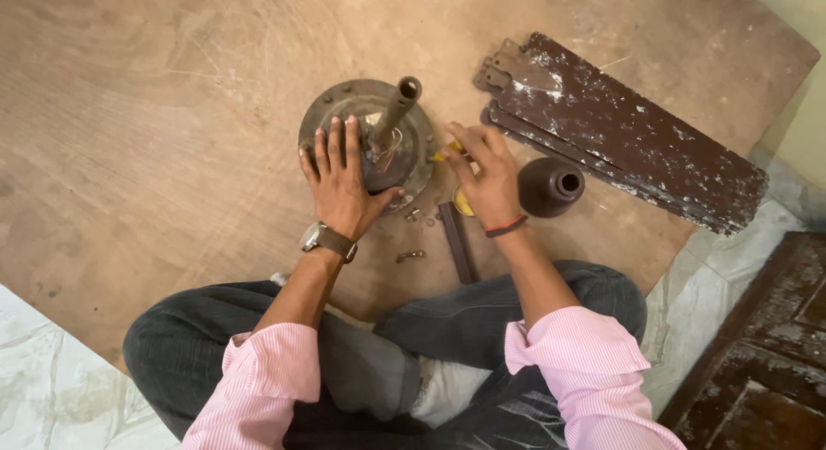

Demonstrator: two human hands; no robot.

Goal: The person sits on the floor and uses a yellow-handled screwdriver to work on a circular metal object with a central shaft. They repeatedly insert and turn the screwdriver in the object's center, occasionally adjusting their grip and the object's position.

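Observation:
A round, rusty ceiling-fan motor (344,106) lies on a wooden board (155,114), with its down rod (397,108) sticking up toward me. My left hand (340,179) lies flat on the motor's near side, fingers spread, a watch on the wrist. My right hand (486,175) is closed around a yellow-handled tool (449,151) whose tip points at the motor's right edge. Loose screws (411,255) lie on the board just below the motor.
A stack of brown fan blades (628,132) lies at the right of the board. A dark cup-shaped canopy (551,188) stands beside my right hand. A dark flat bar (456,243) lies by my knee. A dark wooden panel (757,372) is at the lower right.

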